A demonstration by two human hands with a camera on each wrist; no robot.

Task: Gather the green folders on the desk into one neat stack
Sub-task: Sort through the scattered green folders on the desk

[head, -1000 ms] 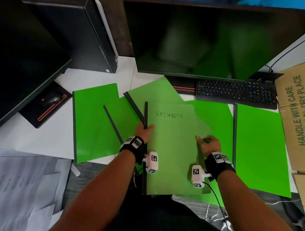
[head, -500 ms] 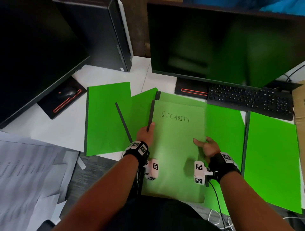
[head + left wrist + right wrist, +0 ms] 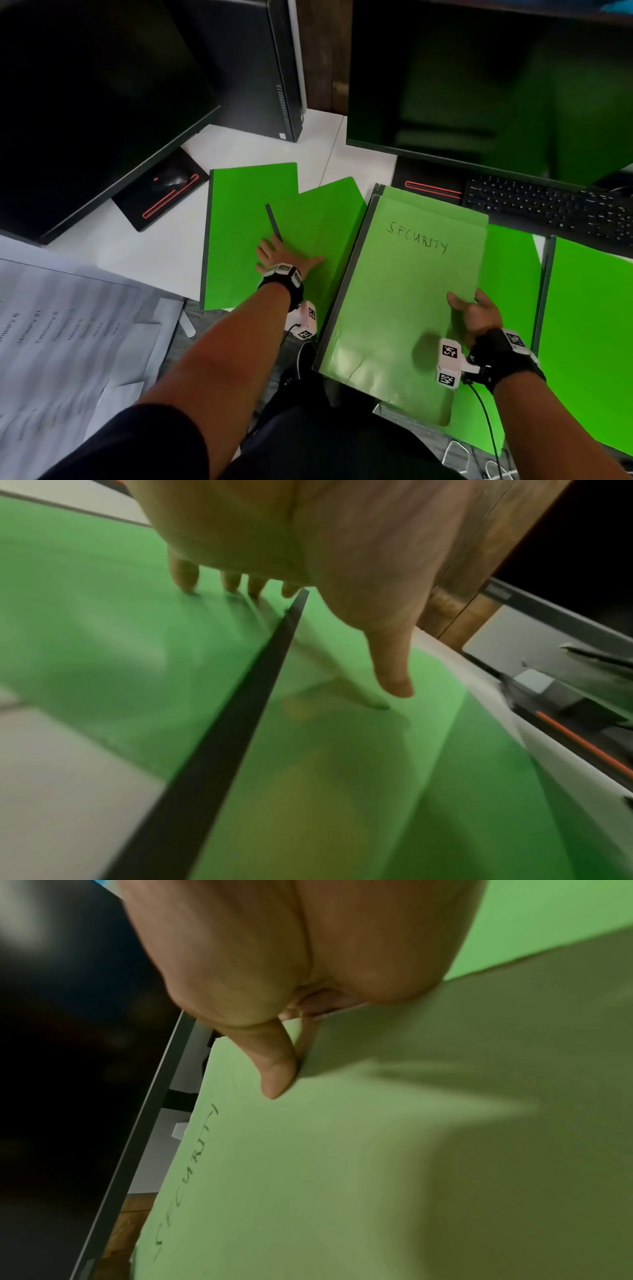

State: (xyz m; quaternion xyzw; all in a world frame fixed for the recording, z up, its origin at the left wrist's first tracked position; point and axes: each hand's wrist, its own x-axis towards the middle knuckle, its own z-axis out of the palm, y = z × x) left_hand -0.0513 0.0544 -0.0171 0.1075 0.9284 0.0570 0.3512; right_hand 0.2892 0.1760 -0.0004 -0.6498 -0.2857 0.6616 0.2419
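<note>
Several green folders lie spread on the white desk (image 3: 137, 246). My right hand (image 3: 474, 311) grips the right edge of the pale SECURITY folder (image 3: 404, 291), thumb (image 3: 274, 1074) on its cover (image 3: 342, 1177), fingers tucked beneath. Another folder's top edge (image 3: 428, 197) shows just behind it. My left hand (image 3: 284, 255) rests flat on a tilted folder (image 3: 325, 222), its straight fingertips (image 3: 185, 580) touching green card by the dark spine (image 3: 240, 710). A further folder (image 3: 246, 233) lies to the left, one (image 3: 507, 267) under the SECURITY folder, and one (image 3: 589, 325) at far right.
Two dark monitors (image 3: 85, 102) (image 3: 479, 85) and a black PC tower (image 3: 260, 61) stand at the back. A black keyboard (image 3: 548, 205) sits just behind the right-hand folders. Printed papers (image 3: 68, 342) overhang the desk's front left.
My left hand has let go of the SECURITY folder's spine and moved left onto the tilted folder. The right hand keeps its hold, and the SECURITY folder now lies slanted.
</note>
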